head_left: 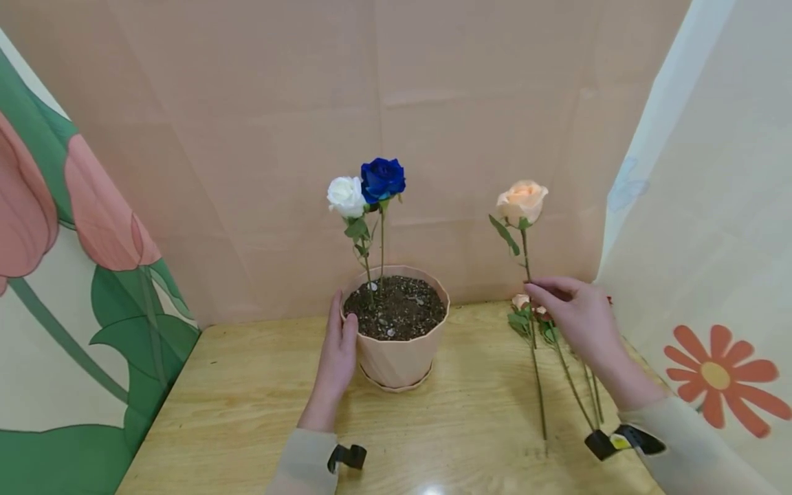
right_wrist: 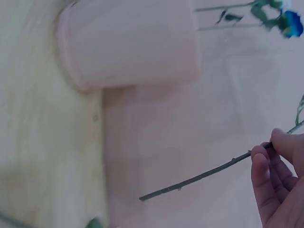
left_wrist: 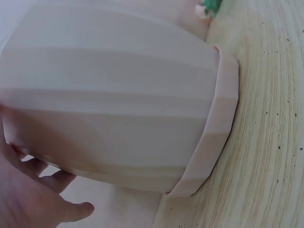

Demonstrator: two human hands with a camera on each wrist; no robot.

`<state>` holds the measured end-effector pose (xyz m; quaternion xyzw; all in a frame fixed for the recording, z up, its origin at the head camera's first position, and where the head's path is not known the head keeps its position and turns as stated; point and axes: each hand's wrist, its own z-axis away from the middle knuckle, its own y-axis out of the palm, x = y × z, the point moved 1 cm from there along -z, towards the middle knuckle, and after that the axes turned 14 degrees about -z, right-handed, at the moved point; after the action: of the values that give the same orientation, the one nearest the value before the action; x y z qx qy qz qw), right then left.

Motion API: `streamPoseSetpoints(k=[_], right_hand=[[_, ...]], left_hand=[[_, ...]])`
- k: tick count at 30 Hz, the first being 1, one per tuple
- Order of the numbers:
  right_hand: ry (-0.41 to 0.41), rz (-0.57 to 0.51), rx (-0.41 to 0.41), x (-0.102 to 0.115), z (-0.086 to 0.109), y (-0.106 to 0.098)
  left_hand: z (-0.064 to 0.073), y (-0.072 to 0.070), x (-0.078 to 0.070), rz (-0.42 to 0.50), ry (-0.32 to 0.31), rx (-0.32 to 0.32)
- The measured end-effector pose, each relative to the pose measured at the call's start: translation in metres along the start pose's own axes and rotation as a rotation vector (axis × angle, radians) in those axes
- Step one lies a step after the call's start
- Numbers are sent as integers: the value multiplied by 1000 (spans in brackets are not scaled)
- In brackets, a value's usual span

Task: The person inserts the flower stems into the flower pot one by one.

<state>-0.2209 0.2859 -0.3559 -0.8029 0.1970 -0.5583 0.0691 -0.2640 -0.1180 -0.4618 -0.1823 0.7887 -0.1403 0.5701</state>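
Observation:
My right hand pinches the stem of a peach rose between thumb and fingers, holding it upright to the right of the pot. In the right wrist view the bare lower stem sticks out from the fingers, its cut end free. A pale pink flower pot filled with dark soil stands on a matching saucer. My left hand rests against the left side of the pot near its rim, fingers extended. A white rose and a blue rose stand in the soil, toward its left and back.
Several more roses lie on the wooden table at the right, beneath my right hand, among them a small pale pink bloom. Behind the table hangs a plain pinkish backdrop. Flower-printed panels flank it on both sides.

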Motion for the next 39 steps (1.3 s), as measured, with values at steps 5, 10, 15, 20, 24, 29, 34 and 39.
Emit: streamPoseSetpoints(k=[5,10,15,20,24,29,34,39], right_hand=[[-30,-96,-19,36,-13,15],[-93,-166,-22,63,-25,32],[-172,-218,-27,84,-34,51],[-241,-270,-11,98,-46,73],[-261,-297,13,101,-56,92],[-238,-337,36,94,-67,111],[-204,-345,61,85,-77,128],[-178,-338,83,79,-85,144]], left_hand=[[1,-1,1,9,5,4],[0,0,1,17,9,-10],[0,1,0,24,0,-11],[0,0,-2,30,4,-20],[0,0,-3,29,5,-23],[-1,2,-1,18,8,-28],[-1,2,-2,12,12,-30],[1,2,-3,19,9,-34]])
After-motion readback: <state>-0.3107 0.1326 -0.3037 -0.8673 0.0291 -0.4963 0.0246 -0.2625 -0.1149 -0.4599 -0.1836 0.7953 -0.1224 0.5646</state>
